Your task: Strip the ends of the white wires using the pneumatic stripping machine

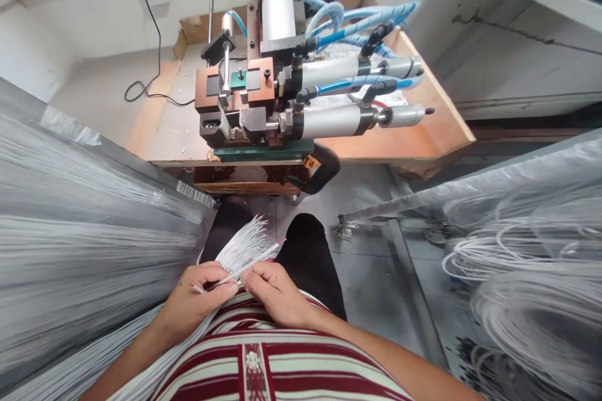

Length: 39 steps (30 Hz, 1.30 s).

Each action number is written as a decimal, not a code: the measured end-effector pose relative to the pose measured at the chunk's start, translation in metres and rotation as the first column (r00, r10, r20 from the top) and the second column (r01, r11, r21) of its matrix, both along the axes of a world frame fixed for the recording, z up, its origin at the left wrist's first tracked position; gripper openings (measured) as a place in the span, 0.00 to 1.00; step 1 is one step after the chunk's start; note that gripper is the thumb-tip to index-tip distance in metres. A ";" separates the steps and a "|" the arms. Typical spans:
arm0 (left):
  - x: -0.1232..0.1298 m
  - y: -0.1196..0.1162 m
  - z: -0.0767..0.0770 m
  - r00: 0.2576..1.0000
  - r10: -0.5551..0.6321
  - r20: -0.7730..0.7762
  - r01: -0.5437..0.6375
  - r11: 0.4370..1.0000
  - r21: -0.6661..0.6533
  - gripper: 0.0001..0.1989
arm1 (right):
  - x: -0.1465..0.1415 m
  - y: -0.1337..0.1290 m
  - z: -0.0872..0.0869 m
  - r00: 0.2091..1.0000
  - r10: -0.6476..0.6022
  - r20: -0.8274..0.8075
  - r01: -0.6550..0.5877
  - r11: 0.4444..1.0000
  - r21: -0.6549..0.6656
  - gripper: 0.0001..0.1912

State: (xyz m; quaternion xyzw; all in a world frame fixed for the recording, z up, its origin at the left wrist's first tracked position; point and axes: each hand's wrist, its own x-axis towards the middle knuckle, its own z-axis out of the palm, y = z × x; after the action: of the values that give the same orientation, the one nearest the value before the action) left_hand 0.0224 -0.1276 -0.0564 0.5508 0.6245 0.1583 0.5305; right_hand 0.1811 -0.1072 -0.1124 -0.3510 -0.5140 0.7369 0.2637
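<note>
Wires (pixel 244 245), white and bundled, are at the lower centre of the frame. From my distant post I see the left hand (pixel 197 293) closed around the bundle, and the right hand (pixel 273 289) pinching a few of them. I judge them light, bendable, perhaps slippery; best hold is just behind the tips. Long axis rises from lower left, tips pointing up and right.

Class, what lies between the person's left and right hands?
In the head view, white wires span between the left hand and the right hand.
</note>
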 end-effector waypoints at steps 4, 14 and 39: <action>-0.018 -0.002 -0.002 0.998 -0.011 0.060 0.015 0.998 -0.060 0.09 | 0.005 0.002 0.002 0.990 -0.137 -0.013 0.136 0.990 -0.047 0.15; -0.023 -0.016 -0.008 0.981 0.165 0.102 -0.145 0.973 -0.180 0.13 | 0.004 -0.011 -0.021 0.887 -0.450 -0.099 0.392 0.851 -0.350 0.11; -0.008 0.065 0.038 0.568 0.562 0.601 -0.777 0.607 0.167 0.11 | -0.040 0.067 0.052 0.973 -0.073 -0.220 0.119 0.972 0.200 0.17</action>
State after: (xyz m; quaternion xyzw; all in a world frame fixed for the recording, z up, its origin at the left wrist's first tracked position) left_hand 0.0148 -0.0627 -0.0186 0.3026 0.5836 0.6144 0.4363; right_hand 0.1412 -0.0406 -0.0607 -0.2652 -0.5412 0.6972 0.3882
